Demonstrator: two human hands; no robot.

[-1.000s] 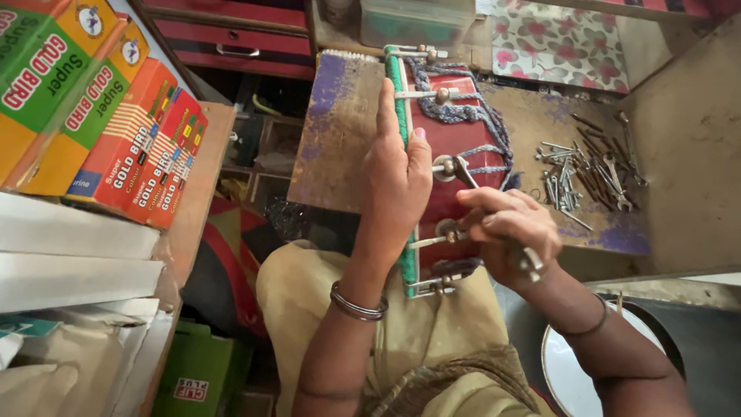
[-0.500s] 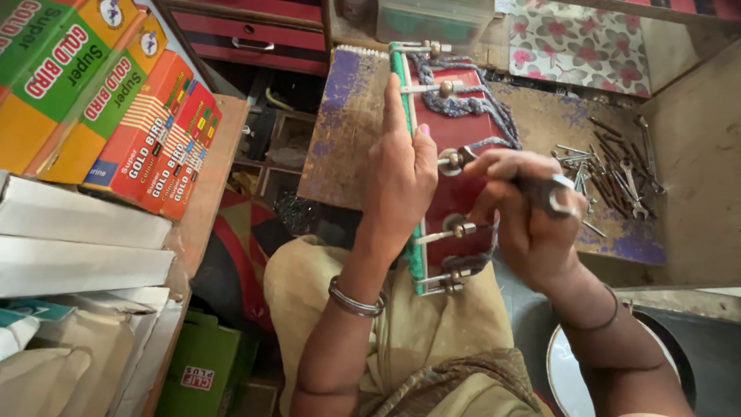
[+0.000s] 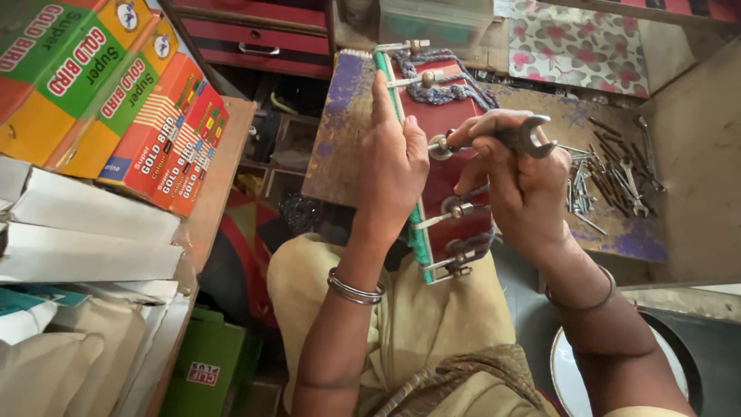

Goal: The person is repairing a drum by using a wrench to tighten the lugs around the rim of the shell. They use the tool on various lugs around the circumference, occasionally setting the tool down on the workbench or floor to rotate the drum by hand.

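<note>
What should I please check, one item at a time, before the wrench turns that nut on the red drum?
1. Left hand flat on the red drum, steadying it: ok.
2. Right hand gripping the open-ended wrench: ok.
3. Wrench mouth seated on the nut: not ok; the mouth points away.
4. Nut thread condition: cannot tell.
5. Spare tools lying within reach on the board: ok.

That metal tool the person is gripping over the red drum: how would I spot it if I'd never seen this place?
Find the red drum with the green rim, lying on its side on the purple-stained wooden bench. The left hand presses on its rim; the right hand beside it grips a dark open-ended spanner near a tuning bolt. Unlike the loose spanners heaped to the right, it is the only one held.
</note>
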